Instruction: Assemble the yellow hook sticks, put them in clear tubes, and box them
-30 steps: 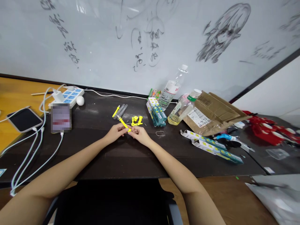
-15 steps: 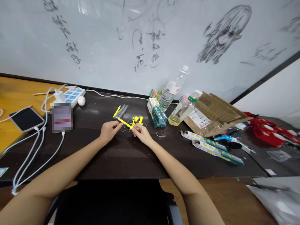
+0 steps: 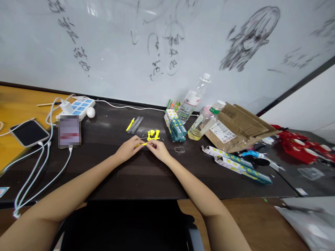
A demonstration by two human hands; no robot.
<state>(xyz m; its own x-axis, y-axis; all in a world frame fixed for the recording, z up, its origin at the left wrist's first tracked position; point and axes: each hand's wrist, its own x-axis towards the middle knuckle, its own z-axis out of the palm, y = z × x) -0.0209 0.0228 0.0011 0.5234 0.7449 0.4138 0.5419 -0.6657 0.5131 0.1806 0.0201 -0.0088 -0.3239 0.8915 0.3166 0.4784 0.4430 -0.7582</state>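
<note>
Between my left hand and my right hand is a thin yellow plastic rod, pinched by the fingertips of both. The fingers cover most of it, and its exact kind does not show. Just beyond the right fingertips lie small yellow plastic parts. Several clear tubes lie side by side farther back, with another yellow stick at their left. To the right of my right hand rests a bent wire loop.
Teal-and-white boxes stand before a water bottle; a second bottle leans near a cardboard parcel. Two long boxes lie at right. Charging cables, a tablet and a power strip are at left.
My left hand has moved right, close to my right hand. The yellow rod has turned from slanting toward the tubes to lying nearly level between my fingers.
</note>
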